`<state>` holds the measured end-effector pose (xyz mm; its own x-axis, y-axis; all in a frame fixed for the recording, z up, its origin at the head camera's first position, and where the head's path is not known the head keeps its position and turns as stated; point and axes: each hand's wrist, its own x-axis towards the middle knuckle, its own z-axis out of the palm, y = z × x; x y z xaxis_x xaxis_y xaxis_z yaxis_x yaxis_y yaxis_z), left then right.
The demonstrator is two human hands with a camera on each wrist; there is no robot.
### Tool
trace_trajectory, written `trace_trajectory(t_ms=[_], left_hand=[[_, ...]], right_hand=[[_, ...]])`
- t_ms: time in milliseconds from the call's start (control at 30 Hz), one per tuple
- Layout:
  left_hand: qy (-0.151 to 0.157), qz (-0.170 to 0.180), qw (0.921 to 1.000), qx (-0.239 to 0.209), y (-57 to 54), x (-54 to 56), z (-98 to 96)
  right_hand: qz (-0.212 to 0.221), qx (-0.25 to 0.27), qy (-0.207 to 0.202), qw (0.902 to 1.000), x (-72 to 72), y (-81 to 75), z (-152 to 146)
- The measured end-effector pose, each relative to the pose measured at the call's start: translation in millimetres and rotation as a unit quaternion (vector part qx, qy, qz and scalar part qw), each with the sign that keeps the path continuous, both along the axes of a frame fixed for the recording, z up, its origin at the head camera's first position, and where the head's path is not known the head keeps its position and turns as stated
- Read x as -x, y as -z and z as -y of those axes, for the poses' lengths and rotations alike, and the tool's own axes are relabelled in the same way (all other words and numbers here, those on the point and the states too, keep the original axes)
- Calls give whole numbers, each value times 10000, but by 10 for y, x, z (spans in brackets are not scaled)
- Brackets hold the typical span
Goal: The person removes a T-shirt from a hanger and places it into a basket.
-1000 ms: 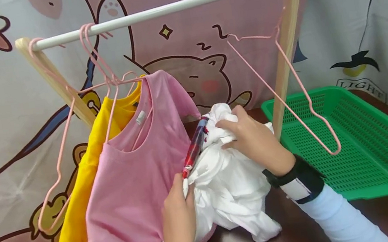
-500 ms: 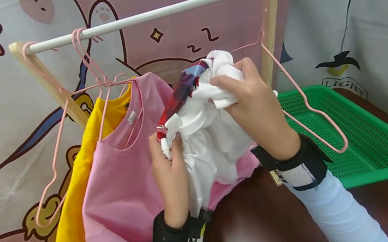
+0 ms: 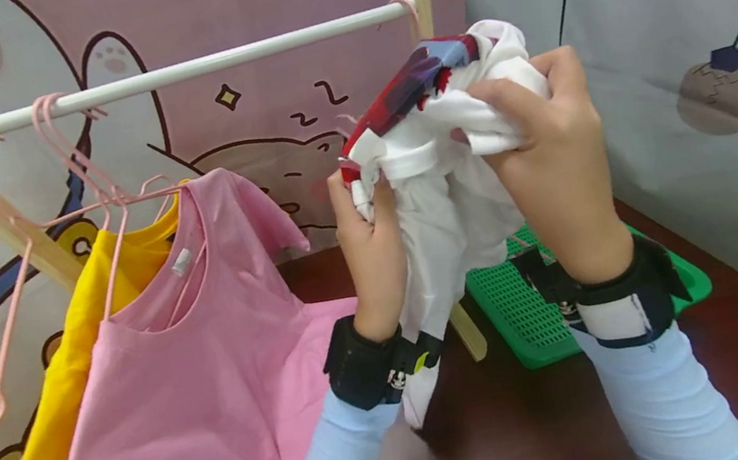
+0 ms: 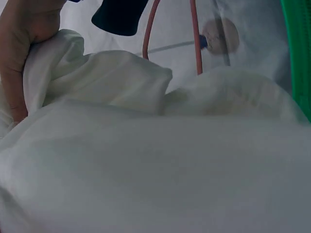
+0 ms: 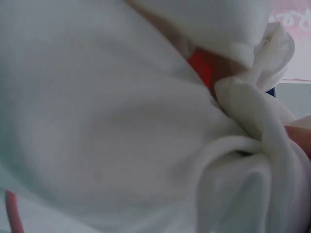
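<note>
White garment (image 3: 429, 229) up in the air, slung between two hands, in front of the rack (image 3: 208, 63)! The left hand (image 3: 374, 261) pinches its edge beside the red-and-blue print (image 3: 402, 98); the right hand (image 3: 553, 147) grips a bunched fold. Best handling, by the look of it: firm fingertips, corners drawn apart, creases eased out, loose cloth held clear of the pink shirt (image 3: 187, 400).

1 L hand (image 3: 371, 257), 1 R hand (image 3: 555, 162), 3 garments (image 3: 430, 209) (wht, pnk, ylw), 4 hangers (image 3: 115, 195), 2 wristbands (image 3: 360, 362), 1 rack (image 3: 215, 63), 1 basket (image 3: 524, 310).
</note>
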<state>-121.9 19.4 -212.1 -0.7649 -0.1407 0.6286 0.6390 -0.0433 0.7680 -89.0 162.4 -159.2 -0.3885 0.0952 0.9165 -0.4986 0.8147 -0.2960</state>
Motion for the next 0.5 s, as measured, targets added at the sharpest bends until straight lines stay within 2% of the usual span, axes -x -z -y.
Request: trace_trajectory(t_ms=[133,200,233,333,400,467,500], left_hand=[[606,-295,9975,-192,-140,64,-299],[839,-544,9944,-337,-192,89,-381],[988,-706,9916,-447,-218,103,-425],[1395,-1135,9805,-793,-271,146,-564],[1651,-1389,9694,-1168,-276,190,-647],[1910,-1459,9579,-1568,-228,229,-734],[1952,-1363,9557,-1728,-178,239,-777]], right_hand=[[-437,113,325,9985,-15,-68,-269],[-748,286,417,9959,61,-56,-392],[-1047,280,553,9926,149,-35,-487],[-1525,195,812,9848,266,-5,-686],[-1695,191,851,9817,283,-12,-702],[-1548,341,685,9850,171,-41,-593],[-1486,331,654,9862,116,-47,-538]])
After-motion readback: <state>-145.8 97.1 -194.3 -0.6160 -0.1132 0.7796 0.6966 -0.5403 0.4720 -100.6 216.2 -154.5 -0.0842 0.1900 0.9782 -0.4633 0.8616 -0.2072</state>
